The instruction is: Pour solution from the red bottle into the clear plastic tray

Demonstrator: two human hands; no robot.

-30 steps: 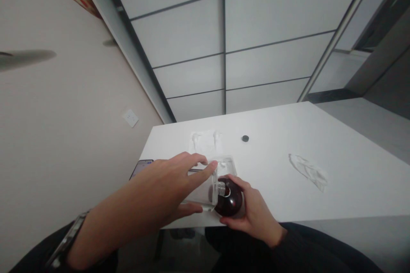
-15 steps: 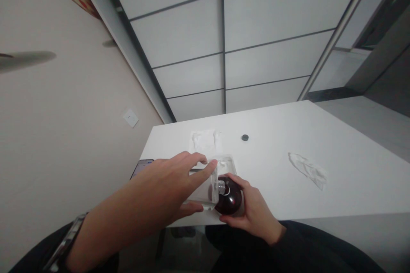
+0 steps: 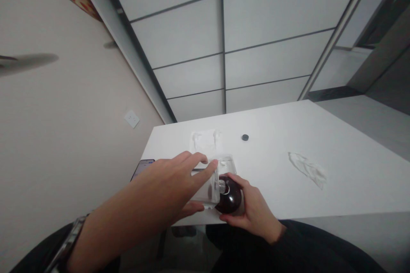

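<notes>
White smooth surface (image 3: 272,158). Dark red-brown rounded bottle (image 3: 232,202), by the surface's near edge, grip of right hand (image 3: 258,211) wrapped around it. Clear square-sided bottle (image 3: 208,192), tipped sideways, neck at the red-brown bottle's mouth, grip of left hand (image 3: 174,175) curled about its sides. Small dark round cap (image 3: 245,137), farther back.

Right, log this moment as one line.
left hand: holds clear bottle, tipped | right hand: holds dark bottle | clear neck: at dark bottle's mouth | table: dark cap, crumpled white cloth or tissue
</notes>
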